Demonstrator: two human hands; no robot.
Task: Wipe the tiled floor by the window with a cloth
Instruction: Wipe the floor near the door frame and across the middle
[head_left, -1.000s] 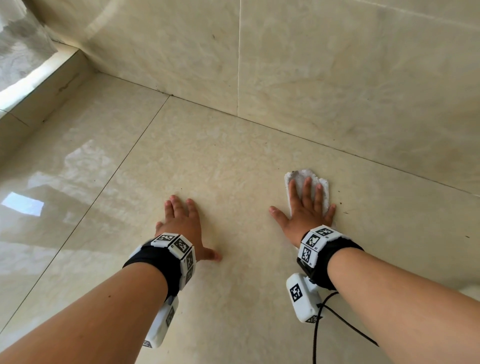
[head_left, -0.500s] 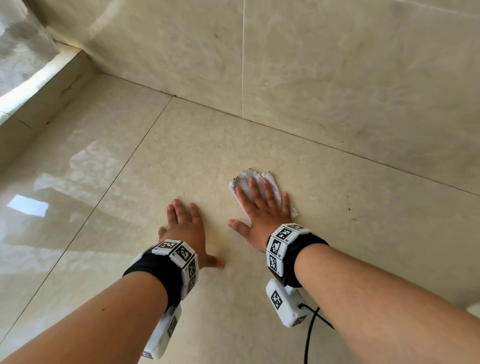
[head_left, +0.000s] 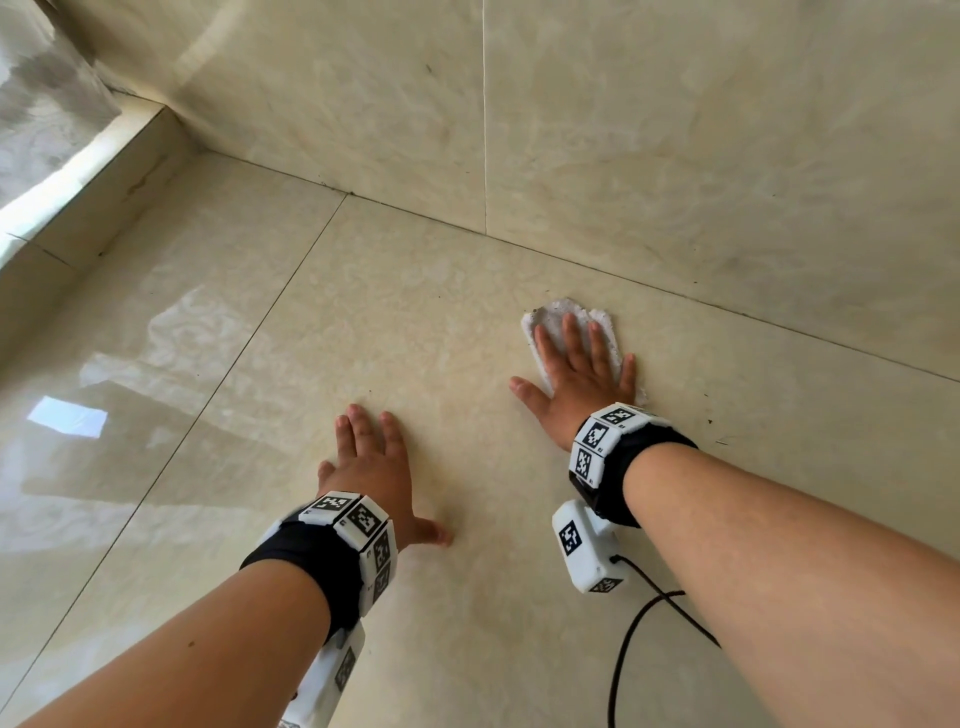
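Since half a second ago the right hand (head_left: 582, 384) has carried the cloth (head_left: 558, 314) back to the right and closer to the floor's far edge, while the left hand (head_left: 371, 467) has stayed planted where it was. The right hand lies flat on the cloth with fingers straight and spread and the thumb out on bare tile. It presses the cloth down and does not clutch it, and the pale, crumpled cloth shows past the fingertips and a little beside the wrist. The left hand is likewise open, palm down on the floor (head_left: 457, 613), apparently propping the body. The cloth sits on the large tile near the joint (head_left: 727, 306) where floor meets wall (head_left: 675, 156), well away from the left edge under the window ledge (head_left: 104, 171). The step in hand looks like a side-to-side wiping stroke, with much of the floor probably left to cover. A few dark specks (head_left: 722, 441) lie on the tile to the right of the hand. The next move likely calls for steady downward pressure while sliding the cloth towards them, keeping it flat under the palm so it does not bunch up or slip free.
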